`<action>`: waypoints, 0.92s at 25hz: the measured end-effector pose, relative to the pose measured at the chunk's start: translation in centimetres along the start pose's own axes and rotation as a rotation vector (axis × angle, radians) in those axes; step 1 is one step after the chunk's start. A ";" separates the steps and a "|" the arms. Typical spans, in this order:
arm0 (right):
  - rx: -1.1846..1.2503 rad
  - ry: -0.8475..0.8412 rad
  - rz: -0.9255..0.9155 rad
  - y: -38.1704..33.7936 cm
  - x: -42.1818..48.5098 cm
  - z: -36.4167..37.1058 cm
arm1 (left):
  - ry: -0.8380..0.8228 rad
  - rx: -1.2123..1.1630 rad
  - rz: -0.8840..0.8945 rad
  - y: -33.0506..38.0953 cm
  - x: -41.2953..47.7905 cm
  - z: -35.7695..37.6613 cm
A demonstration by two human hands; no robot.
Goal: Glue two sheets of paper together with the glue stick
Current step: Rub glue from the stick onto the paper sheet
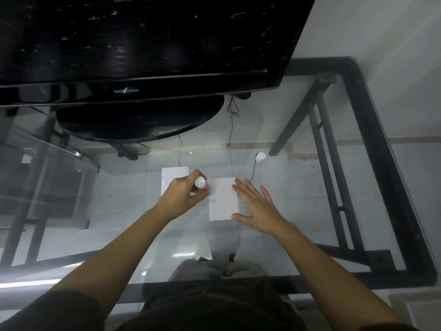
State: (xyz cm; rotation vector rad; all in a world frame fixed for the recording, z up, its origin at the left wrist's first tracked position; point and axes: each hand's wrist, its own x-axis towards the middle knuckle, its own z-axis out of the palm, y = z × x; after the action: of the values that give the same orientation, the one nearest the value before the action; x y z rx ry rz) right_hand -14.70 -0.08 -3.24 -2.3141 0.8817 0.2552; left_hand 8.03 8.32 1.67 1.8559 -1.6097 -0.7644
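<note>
Two white sheets of paper lie on the glass table. The left sheet (173,179) is partly covered by my left hand (185,195), which is closed around a glue stick (201,183) with a white end and reddish body. Its lower end meets the left edge of the right sheet (223,199). My right hand (256,207) lies flat with fingers spread, pressing on the right edge of that sheet. The glue stick's white cap (260,156) stands apart at the back right.
A black Samsung TV (143,44) on a round base (140,120) fills the back of the glass table (310,187). The black table frame (381,163) runs along the right and front. Thin cables (231,130) cross the glass.
</note>
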 end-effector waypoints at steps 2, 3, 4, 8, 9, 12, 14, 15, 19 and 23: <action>-0.005 0.002 0.002 0.0 0.0 0.0 | -0.092 -0.034 0.069 0.4 -0.7 0.6; -0.008 0.001 0.005 -0.1 0.0 0.0 | -0.183 -0.044 0.118 0.8 -1.5 1.2; -0.008 0.000 0.007 -0.1 0.1 0.0 | -0.257 -0.044 0.151 1.1 -2.2 1.6; 0.018 -0.001 -0.007 0.0 0.0 -0.1 | -0.174 0.020 0.083 0.7 0.0 0.7; 0.022 -0.001 -0.009 0.0 0.0 -0.1 | -0.109 0.039 0.050 0.7 0.8 0.3; 0.013 -0.002 -0.008 -0.2 -0.1 0.1 | -0.032 0.031 0.053 0.6 0.4 0.5; 0.008 -0.014 -0.017 -0.5 -0.2 0.7 | -0.187 0.005 0.130 0.8 -2.1 1.5; 0.005 -0.016 -0.020 -0.5 -0.2 0.9 | -0.267 -0.013 0.149 0.9 -3.1 1.8; 0.005 -0.016 -0.019 -0.2 0.1 0.6 | -0.148 0.033 0.068 0.6 0.5 0.7; 0.014 0.000 0.016 0.9 -0.2 0.4 | -0.131 0.018 0.058 0.8 3.1 0.9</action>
State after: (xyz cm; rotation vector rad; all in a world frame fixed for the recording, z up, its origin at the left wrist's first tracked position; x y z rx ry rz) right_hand -15.41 -0.19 -3.93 -2.2951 0.8997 0.2554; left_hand 7.18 5.08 1.48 1.7955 -1.7493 -0.8647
